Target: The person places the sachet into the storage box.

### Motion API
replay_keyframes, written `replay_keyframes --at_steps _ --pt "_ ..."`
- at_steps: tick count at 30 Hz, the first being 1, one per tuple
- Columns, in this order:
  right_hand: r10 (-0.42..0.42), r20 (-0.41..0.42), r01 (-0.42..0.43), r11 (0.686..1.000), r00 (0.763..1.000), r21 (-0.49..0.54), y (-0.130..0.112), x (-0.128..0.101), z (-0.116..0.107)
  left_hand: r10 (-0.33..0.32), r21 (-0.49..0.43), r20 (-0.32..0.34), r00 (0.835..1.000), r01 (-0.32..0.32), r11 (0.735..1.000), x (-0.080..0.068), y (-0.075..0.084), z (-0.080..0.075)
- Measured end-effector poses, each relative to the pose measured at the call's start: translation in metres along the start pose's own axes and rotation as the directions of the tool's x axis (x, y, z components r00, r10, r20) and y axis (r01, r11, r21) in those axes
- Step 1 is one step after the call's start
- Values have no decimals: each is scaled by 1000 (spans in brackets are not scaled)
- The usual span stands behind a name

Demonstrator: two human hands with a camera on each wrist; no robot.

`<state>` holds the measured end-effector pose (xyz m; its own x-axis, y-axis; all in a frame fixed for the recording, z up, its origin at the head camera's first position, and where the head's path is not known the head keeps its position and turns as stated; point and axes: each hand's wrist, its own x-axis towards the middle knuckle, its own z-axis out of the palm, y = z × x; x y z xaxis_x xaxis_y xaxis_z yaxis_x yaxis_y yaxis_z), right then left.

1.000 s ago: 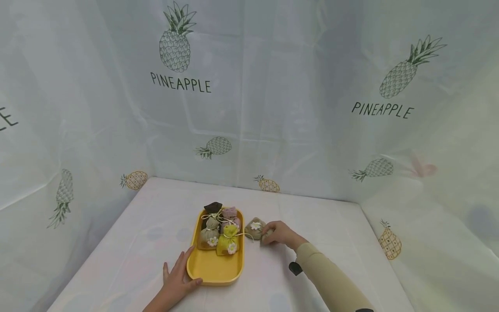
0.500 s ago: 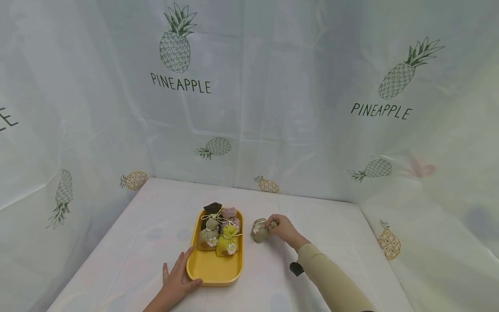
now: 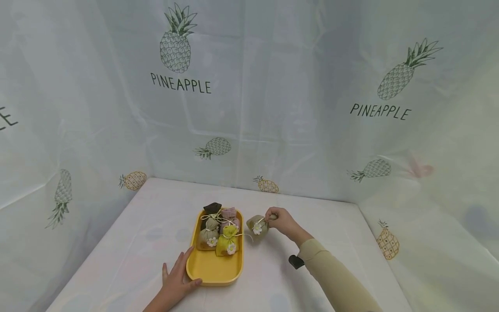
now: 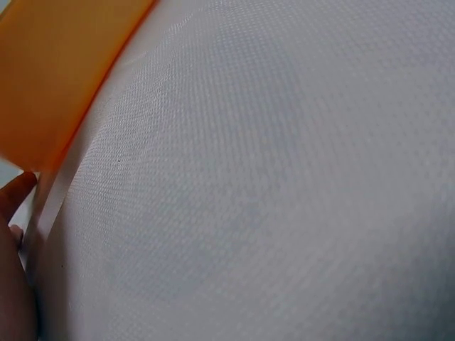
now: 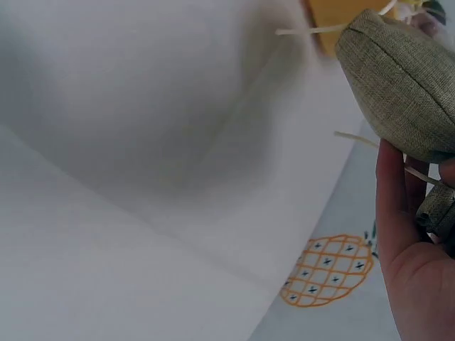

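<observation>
My right hand (image 3: 282, 222) pinches a grey-green drawstring pouch (image 3: 257, 229) by its tied neck, just right of the yellow tray (image 3: 216, 271). A white flower sits on the pouch's front. In the right wrist view the pouch (image 5: 409, 85) hangs off the fingers (image 5: 394, 206) above the cloth, its pale cord ends sticking out. My left hand (image 3: 175, 281) rests with spread fingers against the tray's near left corner. Inside the tray's far half stand a dark pouch (image 3: 212, 208), a pink pouch (image 3: 230, 212), a beige pouch (image 3: 208, 238) and a lime-yellow pouch (image 3: 227, 245).
A white cloth (image 3: 156, 216) covers the table, with a pale pineapple-print curtain (image 3: 273, 108) standing behind and at both sides. A small dark object (image 3: 296, 261) shows at the right wrist. The tray's near half shows bare yellow bottom.
My right hand has taken the grey-green pouch by its neck and lifted it, turning its flower to face forward. The left hand and the tray have stayed put.
</observation>
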<state>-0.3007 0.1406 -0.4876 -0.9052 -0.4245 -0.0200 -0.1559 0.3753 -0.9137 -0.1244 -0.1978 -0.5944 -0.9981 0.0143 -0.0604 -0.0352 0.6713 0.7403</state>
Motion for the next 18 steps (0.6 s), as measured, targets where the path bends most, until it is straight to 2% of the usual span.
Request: replay_keyframes --at_steps 8,18 --pt "-50 94 49 999 994 18 -20 0 12 6 -6 -2 1000 -6 1000 0 0 -1" --pt "-106 207 100 994 973 38 -37 -4 26 6 -5 0 1000 -6 1000 0 1 -1"
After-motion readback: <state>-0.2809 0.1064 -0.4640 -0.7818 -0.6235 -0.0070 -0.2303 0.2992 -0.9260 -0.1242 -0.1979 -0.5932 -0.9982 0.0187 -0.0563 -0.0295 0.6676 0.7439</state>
